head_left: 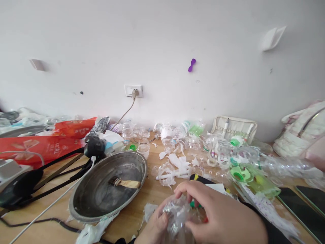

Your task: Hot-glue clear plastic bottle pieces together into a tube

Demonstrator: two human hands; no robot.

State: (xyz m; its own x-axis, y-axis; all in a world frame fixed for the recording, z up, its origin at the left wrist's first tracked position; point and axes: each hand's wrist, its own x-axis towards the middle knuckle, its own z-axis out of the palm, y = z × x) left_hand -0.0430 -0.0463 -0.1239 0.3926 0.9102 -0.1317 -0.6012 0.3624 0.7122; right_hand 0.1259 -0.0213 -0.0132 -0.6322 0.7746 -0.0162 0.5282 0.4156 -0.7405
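Observation:
A crumpled clear plastic bottle point(175, 217), with white paper scraps on it, is between my hands at the bottom centre. My left hand point(152, 228) is closed round its left side, the thumb pressed on the plastic. From the right, my right hand point(215, 213) curls over it, fingertips on the top and thumb against the near side. Small green and red bits show under my right palm, too hidden to name. Left of my hands lies a metal basin point(101, 203) with a brush point(128, 184) in it.
Cut clear bottles point(220, 152) and torn white paper point(179, 162) cover the table's back and right. Red bags point(38, 149), a black strapped device point(93, 147) and a white cable point(54, 201) lie left. Two phones point(299, 210) and a backpack point(302, 135) are right.

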